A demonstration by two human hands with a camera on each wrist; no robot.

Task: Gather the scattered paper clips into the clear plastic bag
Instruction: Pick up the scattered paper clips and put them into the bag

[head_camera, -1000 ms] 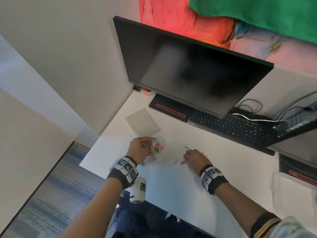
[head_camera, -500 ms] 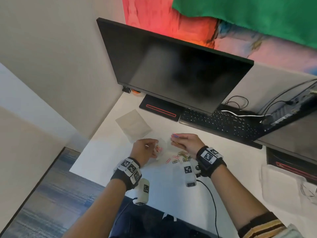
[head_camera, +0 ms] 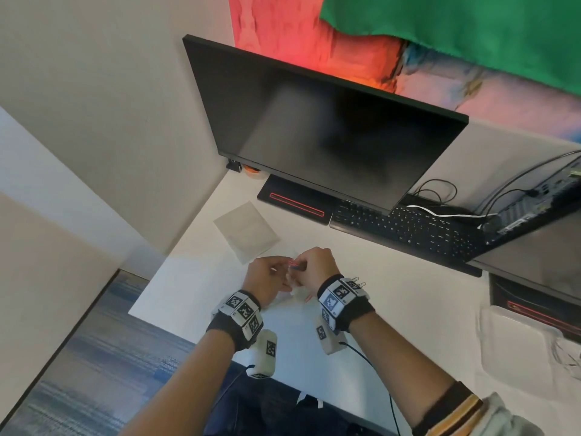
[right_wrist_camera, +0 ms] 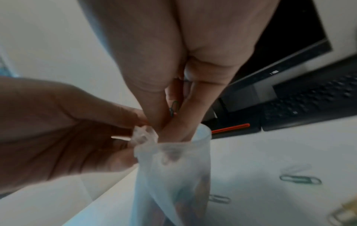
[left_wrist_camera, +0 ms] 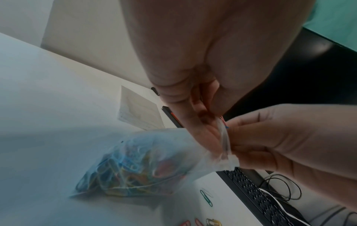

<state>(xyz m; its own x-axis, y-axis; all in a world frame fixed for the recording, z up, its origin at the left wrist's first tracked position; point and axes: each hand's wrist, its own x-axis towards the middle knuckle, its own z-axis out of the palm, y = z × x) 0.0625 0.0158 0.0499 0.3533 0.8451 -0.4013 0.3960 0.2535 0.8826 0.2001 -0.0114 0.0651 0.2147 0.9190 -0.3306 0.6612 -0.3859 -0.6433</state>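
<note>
Progress looks well past the halfway mark, judging by the clear plastic bag, whose belly sags in the lower centre of the left wrist view, packed with blue, yellow and pink paper clips. The left hand has its fingers clamped together on the gathered rim of the bag, holding the mouth up above the white worktop near the middle of the head view. The right hand meets it there, its fingers pressed together and dipped into the open mouth, with a dark green clip pinched or lodged between them, so this load appears to be going in but has not yet been let go. Several clips are still loose on the worktop: a green clip at the lower centre of the left wrist view, with pink clips and a yellowish clip along its bottom edge, and two silvery clips beside the right wristband in the head view. How many more lie hidden under the hands and wrists I cannot tell. What remains, as I judge it, is to drop this pinch in and return for the few stragglers, which are all close to the bag.
</note>
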